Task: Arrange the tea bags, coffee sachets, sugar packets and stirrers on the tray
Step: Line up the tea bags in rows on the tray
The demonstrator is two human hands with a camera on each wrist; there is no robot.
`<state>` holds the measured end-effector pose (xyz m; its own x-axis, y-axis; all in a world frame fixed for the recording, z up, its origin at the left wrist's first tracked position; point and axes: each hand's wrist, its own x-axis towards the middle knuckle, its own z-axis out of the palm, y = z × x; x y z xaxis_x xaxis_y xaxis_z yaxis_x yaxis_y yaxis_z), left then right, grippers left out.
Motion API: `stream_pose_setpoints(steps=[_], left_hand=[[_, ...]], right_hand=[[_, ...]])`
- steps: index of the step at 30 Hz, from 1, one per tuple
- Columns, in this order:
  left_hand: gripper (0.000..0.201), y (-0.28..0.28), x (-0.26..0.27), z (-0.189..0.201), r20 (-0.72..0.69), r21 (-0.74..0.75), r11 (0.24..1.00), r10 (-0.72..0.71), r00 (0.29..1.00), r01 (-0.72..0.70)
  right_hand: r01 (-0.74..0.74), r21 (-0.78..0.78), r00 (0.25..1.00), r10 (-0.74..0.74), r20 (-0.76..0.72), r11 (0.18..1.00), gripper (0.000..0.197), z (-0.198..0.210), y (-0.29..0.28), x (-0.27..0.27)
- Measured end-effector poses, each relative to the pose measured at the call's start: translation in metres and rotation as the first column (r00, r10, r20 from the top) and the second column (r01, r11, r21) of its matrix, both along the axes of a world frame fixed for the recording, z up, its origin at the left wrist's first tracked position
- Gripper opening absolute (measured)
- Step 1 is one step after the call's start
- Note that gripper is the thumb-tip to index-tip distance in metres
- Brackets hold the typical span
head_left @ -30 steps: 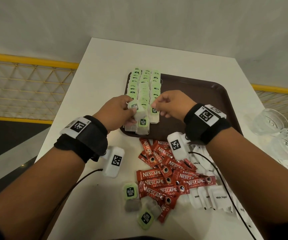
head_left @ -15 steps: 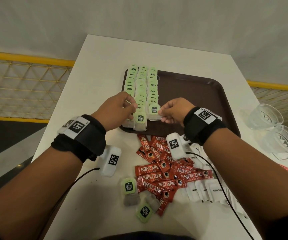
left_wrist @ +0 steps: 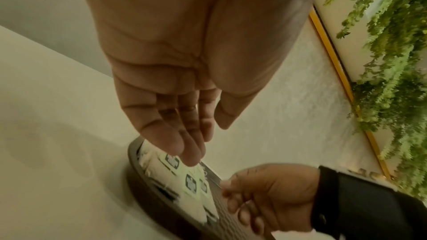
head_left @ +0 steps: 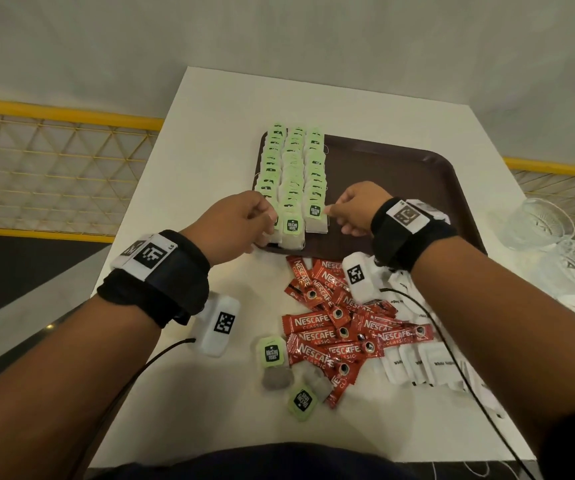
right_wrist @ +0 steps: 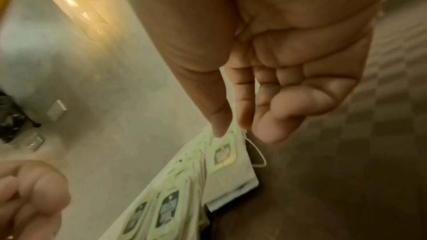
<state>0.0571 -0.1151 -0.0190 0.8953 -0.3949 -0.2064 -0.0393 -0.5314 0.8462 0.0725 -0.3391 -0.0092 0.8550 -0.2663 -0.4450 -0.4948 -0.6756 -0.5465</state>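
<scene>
Head view: three columns of tea bags (head_left: 293, 174) lie overlapped along the 9 o'clock side of the brown tray (head_left: 400, 174), running from its 12 o'clock rim down to its 6 o'clock rim; the remainder of the tray shows bare. My left hand (head_left: 234, 226) sits at 9 o'clock of the nearest bags, fingers loosely extended and their tips resting on the left column, enclosing nothing, as the left wrist view confirms. My right hand (head_left: 355, 209) sits at 3 o'clock of the same row, thumb and forefinger closed lightly on the green tag of the nearest right-column bag (head_left: 315, 216); the right wrist view shows its string looping free beside it.

Progress, as I judge it: the tea section is nearly complete. Two tea bags (head_left: 279, 362) are still off the tray on the white table (head_left: 210, 133), at 6 o'clock of it. The red coffee sachets (head_left: 334, 327) and the white sugar packets (head_left: 424, 362) lie heaped there too, unsorted. I cannot make out stirrers with any certainty.
</scene>
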Motion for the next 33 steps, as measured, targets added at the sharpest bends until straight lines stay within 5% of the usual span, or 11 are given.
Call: stream_pose_setpoints(steps=[7, 13, 17, 22, 33], left_hand=[[0.020, 0.008, -0.046, 0.000, 0.000, 0.207, 0.937, -0.289, 0.957, 0.283], [0.036, 0.016, -0.079, -0.005, -0.016, 0.457, 0.743, -0.542, 0.840, 0.489], [0.036, 0.016, -0.094, -0.016, -0.003, 0.570, 0.653, -0.606, 0.796, 0.499], [0.033, 0.013, -0.099, -0.031, 0.049, 0.575, 0.685, -0.575, 0.816, 0.448], [0.029, 0.018, -0.096, -0.038, 0.055, 0.501, 0.741, -0.543, 0.838, 0.448]], right_hand=[[-0.337, -0.192, 0.914, 0.370, 0.168, 0.921, 0.020, 0.036, 0.009, -0.077], [-0.584, -0.127, 0.805, 0.592, 0.032, 0.801, 0.006, 0.024, 0.036, -0.156], [-0.726, -0.245, 0.680, 0.725, -0.112, 0.643, 0.016, 0.001, 0.056, -0.186], [-0.692, -0.377, 0.689, 0.719, -0.092, 0.615, 0.034, -0.020, 0.068, -0.197], [-0.692, -0.412, 0.680, 0.726, -0.099, 0.593, 0.015, -0.017, 0.082, -0.193]])
